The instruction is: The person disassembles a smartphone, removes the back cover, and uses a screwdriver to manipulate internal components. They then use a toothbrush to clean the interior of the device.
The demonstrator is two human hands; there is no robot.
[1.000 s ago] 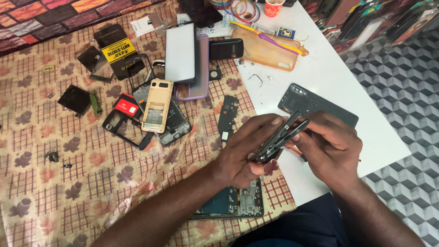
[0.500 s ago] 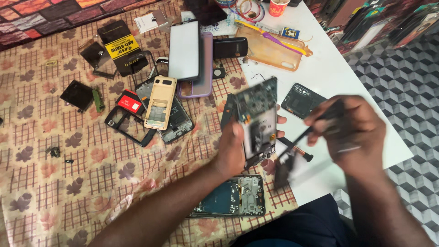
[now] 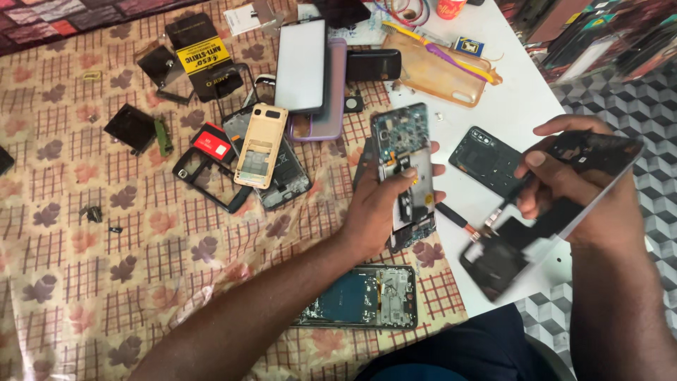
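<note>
Patterned cloth covers your table (image 3: pixel 106 282), strewn with phone parts. Your left hand (image 3: pixel 377 212) is clamped around an opened phone body (image 3: pixel 403 166), circuit boards exposed. Just right, your right hand (image 3: pixel 589 194) grips a glossy black back cover (image 3: pixel 525 243) and a screwdriver (image 3: pixel 458 219).

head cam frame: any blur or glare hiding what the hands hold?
Head view: even, soft daylight with faint shadows. The left hand and its opened phone body with exposed circuit board are sharp. The right hand is sharp too, but the dark back panel it holds smears slightly at its lower edge. Mild glare on the white-screened phone. Frame corners are soft.
</note>
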